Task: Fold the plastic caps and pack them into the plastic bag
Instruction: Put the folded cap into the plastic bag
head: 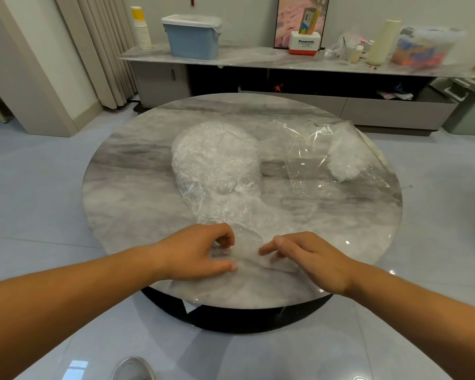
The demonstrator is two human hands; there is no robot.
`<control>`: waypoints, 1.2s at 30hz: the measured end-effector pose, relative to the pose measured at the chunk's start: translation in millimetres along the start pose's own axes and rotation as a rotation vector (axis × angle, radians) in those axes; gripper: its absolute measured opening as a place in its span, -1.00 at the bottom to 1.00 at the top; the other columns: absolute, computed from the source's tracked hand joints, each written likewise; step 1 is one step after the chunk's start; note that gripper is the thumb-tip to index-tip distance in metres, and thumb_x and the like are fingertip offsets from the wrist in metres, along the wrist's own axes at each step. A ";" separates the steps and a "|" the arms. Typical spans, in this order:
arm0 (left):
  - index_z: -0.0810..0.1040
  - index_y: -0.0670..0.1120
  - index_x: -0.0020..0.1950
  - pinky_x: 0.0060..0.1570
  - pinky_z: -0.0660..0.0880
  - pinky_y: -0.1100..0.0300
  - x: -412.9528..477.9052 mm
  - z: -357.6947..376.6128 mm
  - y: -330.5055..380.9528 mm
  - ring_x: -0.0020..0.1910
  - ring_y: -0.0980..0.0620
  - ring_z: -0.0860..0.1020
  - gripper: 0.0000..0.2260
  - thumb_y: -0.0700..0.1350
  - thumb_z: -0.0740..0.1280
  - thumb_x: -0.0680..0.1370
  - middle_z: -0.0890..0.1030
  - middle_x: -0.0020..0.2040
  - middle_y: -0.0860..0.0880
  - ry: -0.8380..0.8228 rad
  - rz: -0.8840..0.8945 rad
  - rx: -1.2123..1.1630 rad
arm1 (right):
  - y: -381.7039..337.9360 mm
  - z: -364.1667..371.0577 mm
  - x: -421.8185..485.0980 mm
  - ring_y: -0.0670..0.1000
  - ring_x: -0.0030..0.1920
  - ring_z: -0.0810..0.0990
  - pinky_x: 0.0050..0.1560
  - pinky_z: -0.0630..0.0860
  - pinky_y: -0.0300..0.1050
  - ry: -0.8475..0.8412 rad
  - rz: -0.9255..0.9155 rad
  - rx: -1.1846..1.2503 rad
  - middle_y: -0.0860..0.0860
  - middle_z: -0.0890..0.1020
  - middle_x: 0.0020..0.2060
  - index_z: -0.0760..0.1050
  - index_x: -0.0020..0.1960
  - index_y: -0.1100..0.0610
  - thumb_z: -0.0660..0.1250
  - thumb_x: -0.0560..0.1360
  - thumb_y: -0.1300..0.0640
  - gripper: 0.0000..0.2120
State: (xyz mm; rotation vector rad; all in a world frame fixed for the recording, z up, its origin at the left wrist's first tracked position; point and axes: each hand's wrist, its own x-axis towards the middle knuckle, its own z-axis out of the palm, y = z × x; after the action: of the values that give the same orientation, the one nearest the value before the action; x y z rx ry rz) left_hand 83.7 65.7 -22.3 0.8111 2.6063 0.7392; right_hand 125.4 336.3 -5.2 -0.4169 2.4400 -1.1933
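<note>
**A:** Which step is going on here?

**B:** Folding, I'd say. The left hand [200,250] is pinching one cap [244,237] between its thumb and curled fingers. The right hand [307,256] is gripping the opposite edge with its fingers half curled (the film is so thin that the exact contact is hard to make out). The cap is lying on the table [137,187], stretched between the two sets of fingertips.

**A:** And where is everything else sitting?

**B:** The pile of caps [217,160] is lying well beyond the fingertips, unfolded. The plastic bag [307,165] is lying beyond the right hand's fingers and off to their right, with some folded caps [346,160] showing inside it. So the packing is looking partly done.

**A:** What is the next move asking for?

**B:** Probably bringing one edge over to the other and pressing it flat. The film is looking flimsy and clingy, so a light, even pinch would suit it. Then it needs carrying across to the bag's opening.

**A:** Is any writing showing?

**B:** A small white label [326,130] is showing on the bag, too small to read. Far beyond the fingers, a white and red box [305,43] is showing "Panasonic".
</note>
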 end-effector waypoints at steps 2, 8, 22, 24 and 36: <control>0.53 0.11 0.17 0.19 0.49 0.27 0.5 0.8 2.4 0.07 0.35 0.54 -0.65 0.19 0.48 0.47 0.59 0.05 0.23 0.010 -0.012 -0.022 | -4.0 -0.7 1.6 -0.13 0.05 0.67 0.27 0.49 -0.08 0.016 0.022 0.131 -0.20 0.69 0.11 0.66 0.20 0.01 0.04 0.61 -0.36 -0.41; 0.64 0.08 -0.09 -0.01 0.61 0.18 8.6 3.3 10.2 -0.14 0.15 0.65 -0.82 0.15 0.50 0.48 0.69 -0.17 0.08 0.088 -0.180 -0.266 | -1.6 -1.5 11.1 -0.10 -0.04 0.64 0.04 0.53 -0.24 0.026 0.159 0.174 -0.11 0.72 0.04 0.65 0.22 0.02 0.05 0.64 -0.23 -0.50; 0.47 0.16 0.02 0.39 0.16 0.12 29.3 23.0 10.1 0.36 0.06 0.23 -0.70 0.28 0.43 0.45 0.31 0.28 0.10 0.319 -0.243 0.066 | 5.1 9.2 34.5 -0.10 0.34 0.20 0.45 0.18 0.03 -0.006 0.045 -0.482 -0.09 0.31 0.38 0.64 0.07 -0.08 0.00 0.68 -0.21 -0.55; 0.43 0.16 0.08 0.48 0.05 0.05 29.1 24.9 9.8 0.50 0.02 0.09 -0.66 0.28 0.43 0.44 0.20 0.45 0.05 0.305 -0.310 0.044 | 3.2 7.3 38.8 -0.08 0.38 0.20 0.48 0.16 0.03 0.046 0.057 -0.416 -0.12 0.30 0.39 0.63 0.19 -0.12 0.01 0.67 -0.21 -0.56; -0.07 0.07 0.62 0.54 -0.02 0.04 29.9 24.4 7.6 0.57 -0.01 -0.04 -0.06 0.19 0.47 0.45 0.01 0.58 0.01 0.272 -0.332 0.023 | -6.9 -8.5 85.5 0.02 0.16 0.61 0.05 0.47 -0.14 0.306 0.209 0.381 0.01 0.65 0.07 0.57 0.15 0.03 0.30 0.61 -0.11 -0.75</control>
State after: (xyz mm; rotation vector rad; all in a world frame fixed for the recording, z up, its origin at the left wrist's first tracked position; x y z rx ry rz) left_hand 73.9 98.2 -42.1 0.2827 2.8907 0.7661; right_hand 46.9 301.6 -13.2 0.1383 2.3399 -1.6779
